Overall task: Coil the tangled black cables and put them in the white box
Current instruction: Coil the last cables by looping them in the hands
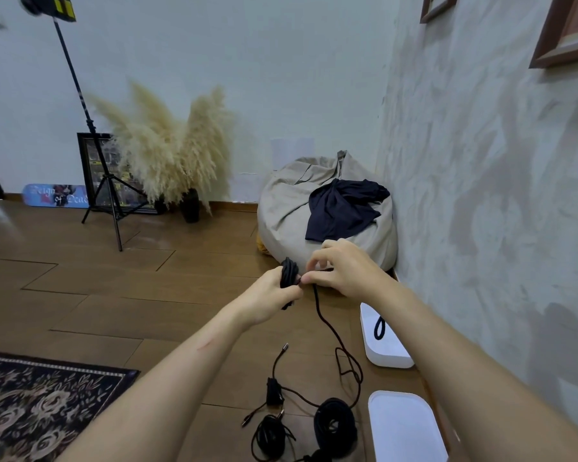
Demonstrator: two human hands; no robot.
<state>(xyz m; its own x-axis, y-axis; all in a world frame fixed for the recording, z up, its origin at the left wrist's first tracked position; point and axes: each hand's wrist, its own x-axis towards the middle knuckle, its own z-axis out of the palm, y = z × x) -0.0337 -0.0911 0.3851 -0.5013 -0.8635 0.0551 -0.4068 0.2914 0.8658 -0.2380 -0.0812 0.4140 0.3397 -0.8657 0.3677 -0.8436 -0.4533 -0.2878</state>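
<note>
Coiled black cables rest on the wooden floor (114,288) closest to the viewer: 1 thick coil (336,426) and 1 thinner coil (271,438) to its left. A small black adapter (274,390) lies just beyond them, and a loose lead from it ends in a metal plug (285,347).

A white rimmed piece (404,425) lies just right of the thick coil, along the floor edge at the right-hand wall (481,195). Whether it is a lid or a tray cannot be told.

The white box (386,350) sits farther along the same floor edge. It contains 1 black cable loop (378,328).

Both arms extend forward above the floor.
- The left hand (271,296) has its fingers curled round a cable bundle (288,273) and grips it upright.
- The right hand (344,271) pinches the cable between thumb and index finger, touching the right side of the bundle. Its other fingers are curled above.
- A cable tail (321,315) hangs from the pinch point to the floor and ends in loose loops near the white box.

Beyond the hands, a grey beanbag (287,208) occupies the floor corner with a dark garment (344,208) on top. Pampas grass (167,145) in dark vases and a black tripod stand (104,188) stand along the far floor edge. A patterned rug (30,405) covers the near-left floor corner.
</note>
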